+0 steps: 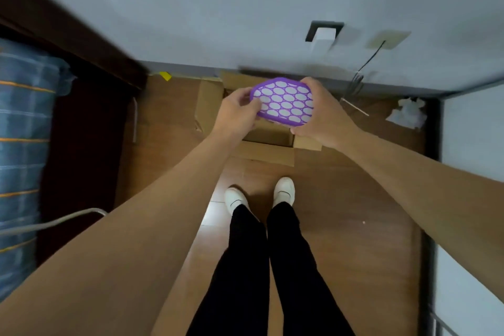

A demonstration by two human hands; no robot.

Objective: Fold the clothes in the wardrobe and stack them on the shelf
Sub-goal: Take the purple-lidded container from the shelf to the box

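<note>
Holding a purple tray (283, 102) over an open box (208, 106) on the floor (341, 199), the person has both hands busy with something that is no garment. The left hand (237, 110) pinches the tray's near-left edge, thumb on the top face. The right hand (319, 114) wraps the right edge, so each grip is clamped on the tray. The tray's long axis runs roughly from one hand to the other, and its white-celled face tilts up toward the camera.

No clothes lie within reach of either grip. The only fabric in view is a blue striped cloth (21, 131) at the far left edge, beside a dark wooden frame (81, 144). Whether that is clothing or bedding, and whether the frame belongs to the wardrobe, cannot be told from this blurred view. No shelf can be made out.

The coming move likely turns on this: the cloth lies well apart from both hands, off to the person's left and nearer the body than the box. The left hand is the nearer one. Before any folding starts, the tray probably has to be let go, most likely into the box just below it, and the person must then turn left.
</note>
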